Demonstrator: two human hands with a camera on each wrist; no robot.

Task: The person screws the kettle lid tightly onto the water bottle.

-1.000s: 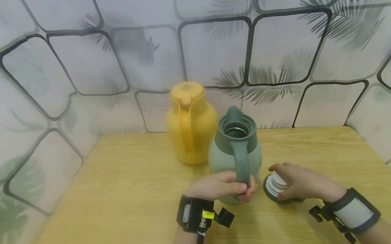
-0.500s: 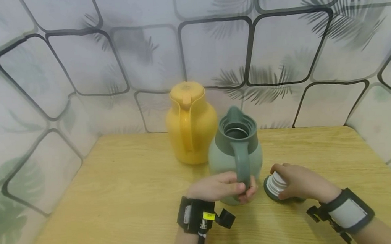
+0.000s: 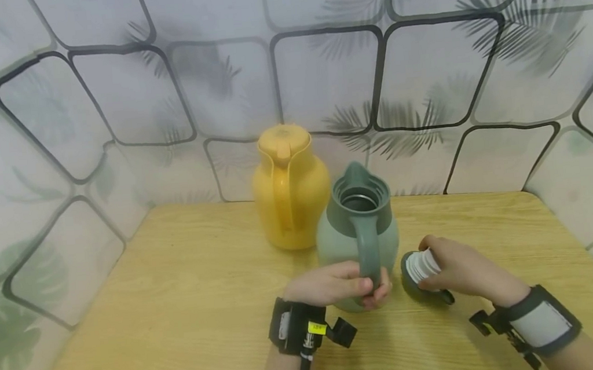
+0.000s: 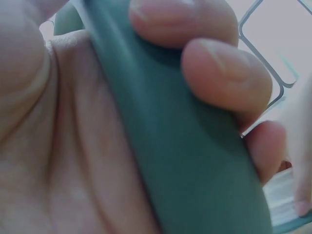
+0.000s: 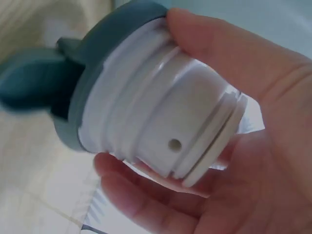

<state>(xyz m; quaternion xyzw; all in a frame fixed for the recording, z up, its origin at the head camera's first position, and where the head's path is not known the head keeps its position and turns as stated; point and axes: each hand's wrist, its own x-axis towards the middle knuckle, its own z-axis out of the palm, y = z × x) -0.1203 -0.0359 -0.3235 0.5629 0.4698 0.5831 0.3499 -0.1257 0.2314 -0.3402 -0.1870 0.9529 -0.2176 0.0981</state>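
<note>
Currently left hand [image 3: 330,284] at the green jug [image 3: 332,243], fingers curled round the handle [image 3: 367,243]. Jug upright on the surface [image 3: 194,286], mouth uncovered, spout toward the far side. Right hand [image 3: 460,268] just to its right, fingers and thumb pinching the stopper [image 3: 422,266] by its white ribbed part. Stopper tilted, near the jug's right side; cannot tell whether its edge touches the surface. Yellow jug [image 3: 293,208] upright, lid on, left and far of the green one.
</note>
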